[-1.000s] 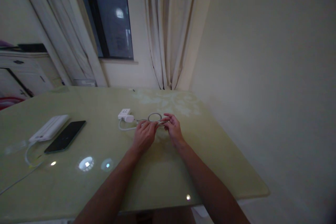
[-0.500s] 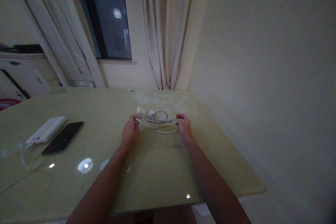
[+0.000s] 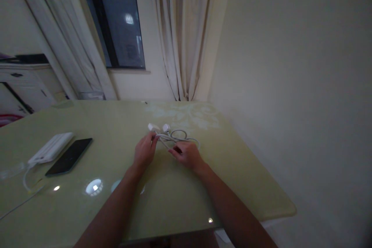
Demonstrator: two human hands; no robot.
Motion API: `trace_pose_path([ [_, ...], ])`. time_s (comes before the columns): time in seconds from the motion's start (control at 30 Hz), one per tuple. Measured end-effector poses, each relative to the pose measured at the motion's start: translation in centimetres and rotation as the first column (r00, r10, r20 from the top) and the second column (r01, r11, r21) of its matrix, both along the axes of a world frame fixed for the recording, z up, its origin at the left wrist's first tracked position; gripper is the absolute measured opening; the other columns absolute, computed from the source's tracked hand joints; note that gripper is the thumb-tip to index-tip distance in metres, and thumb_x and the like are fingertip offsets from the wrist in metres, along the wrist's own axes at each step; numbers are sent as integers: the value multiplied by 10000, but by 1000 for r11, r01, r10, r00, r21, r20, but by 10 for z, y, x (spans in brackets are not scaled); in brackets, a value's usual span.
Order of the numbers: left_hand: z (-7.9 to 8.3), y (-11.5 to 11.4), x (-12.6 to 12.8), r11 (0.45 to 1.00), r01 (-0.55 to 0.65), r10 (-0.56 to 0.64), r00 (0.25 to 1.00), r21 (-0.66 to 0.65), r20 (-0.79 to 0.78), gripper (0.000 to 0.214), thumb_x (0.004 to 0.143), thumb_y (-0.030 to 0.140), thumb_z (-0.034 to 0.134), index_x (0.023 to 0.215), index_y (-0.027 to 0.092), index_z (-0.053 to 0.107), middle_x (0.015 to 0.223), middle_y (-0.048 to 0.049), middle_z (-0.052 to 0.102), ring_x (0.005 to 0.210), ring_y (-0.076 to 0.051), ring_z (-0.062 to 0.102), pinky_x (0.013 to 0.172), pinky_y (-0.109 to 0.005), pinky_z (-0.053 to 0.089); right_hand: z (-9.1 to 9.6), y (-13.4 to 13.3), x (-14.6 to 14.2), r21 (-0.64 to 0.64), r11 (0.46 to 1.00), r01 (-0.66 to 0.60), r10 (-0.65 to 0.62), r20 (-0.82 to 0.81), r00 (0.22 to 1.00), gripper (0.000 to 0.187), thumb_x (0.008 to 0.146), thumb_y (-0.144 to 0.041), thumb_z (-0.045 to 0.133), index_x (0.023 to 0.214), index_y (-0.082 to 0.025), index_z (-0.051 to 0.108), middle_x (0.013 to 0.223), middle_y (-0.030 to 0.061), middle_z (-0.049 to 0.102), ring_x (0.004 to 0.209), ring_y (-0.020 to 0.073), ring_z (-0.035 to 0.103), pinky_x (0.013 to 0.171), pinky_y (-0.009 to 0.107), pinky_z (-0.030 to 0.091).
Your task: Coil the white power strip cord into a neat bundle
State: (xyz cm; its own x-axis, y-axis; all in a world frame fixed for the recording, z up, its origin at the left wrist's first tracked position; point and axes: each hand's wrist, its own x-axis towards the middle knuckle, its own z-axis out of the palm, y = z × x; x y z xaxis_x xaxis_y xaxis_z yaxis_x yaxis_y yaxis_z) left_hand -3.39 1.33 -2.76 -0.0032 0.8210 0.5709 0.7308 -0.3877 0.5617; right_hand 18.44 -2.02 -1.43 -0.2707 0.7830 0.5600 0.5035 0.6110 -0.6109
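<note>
A loosely coiled pale cable [image 3: 192, 139] is gathered near the middle of the table. Two white blocks, a wider one [image 3: 153, 127] and a smaller plug-like one [image 3: 166, 128], lie at its far left side. My left hand [image 3: 144, 149] is closed on the left end of the coil, thumb and fingers pinching the strands. In front of the coil, my right hand [image 3: 187, 154] has its thumb and fingers pinched together on a strand at the near side. The right hand's fingertips are partly hidden and small in view.
On the left of the glossy greenish table [image 3: 162, 209] lie a white power bank [image 3: 52, 147] with a cord [image 3: 21, 203] and a black phone [image 3: 69, 157]. A wall [image 3: 290, 104] runs along the right side. Curtains [image 3: 186, 38] and a window [image 3: 122, 19] are behind.
My right hand has moved left and nearer to me, from the coil's right end to its front. The left hand keeps its hold. The coil now sits lower, its right loop released.
</note>
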Motion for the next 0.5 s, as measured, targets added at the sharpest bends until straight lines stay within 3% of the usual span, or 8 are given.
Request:
trace_pose_path([
  [0.17,2,2,-5,988,69,-74,997,136,27,228,977,433,541,992,241,664,982,-98,721,961,-275,658,933,-387,480,6,2,6,-122,990,-69,66,-33,997,281,912,-493,668,871,-265,827,652,-4,694,544,127,501,596,247,323],
  [0.3,11,6,-15,973,-53,24,991,223,130,209,974,372,541,1051,217,658,1233,-144,669,1223,-301,569,1127,-468,376,19,0,17,-164,981,-100,84,-98,992,393,901,-553,665,767,-218,820,564,-23,620,503,101,430,548,240,287],
  [0.4,16,9,-20,975,-103,54,969,196,241,272,953,397,567,1130,204,638,1317,-151,634,1292,-302,538,1169,-484,346,25,2,26,-196,976,-93,52,-204,978,463,885,-581,666,677,-183,779,516,-30,531,491,95,382,519,243,261],
  [0.5,15,10,-21,991,-115,88,951,72,297,375,965,445,516,1221,189,614,1290,-152,656,1247,-303,586,1125,-482,405,26,7,32,-213,975,-69,6,-283,959,514,871,-616,656,629,-170,737,495,-37,448,481,90,337,500,246,236],
])
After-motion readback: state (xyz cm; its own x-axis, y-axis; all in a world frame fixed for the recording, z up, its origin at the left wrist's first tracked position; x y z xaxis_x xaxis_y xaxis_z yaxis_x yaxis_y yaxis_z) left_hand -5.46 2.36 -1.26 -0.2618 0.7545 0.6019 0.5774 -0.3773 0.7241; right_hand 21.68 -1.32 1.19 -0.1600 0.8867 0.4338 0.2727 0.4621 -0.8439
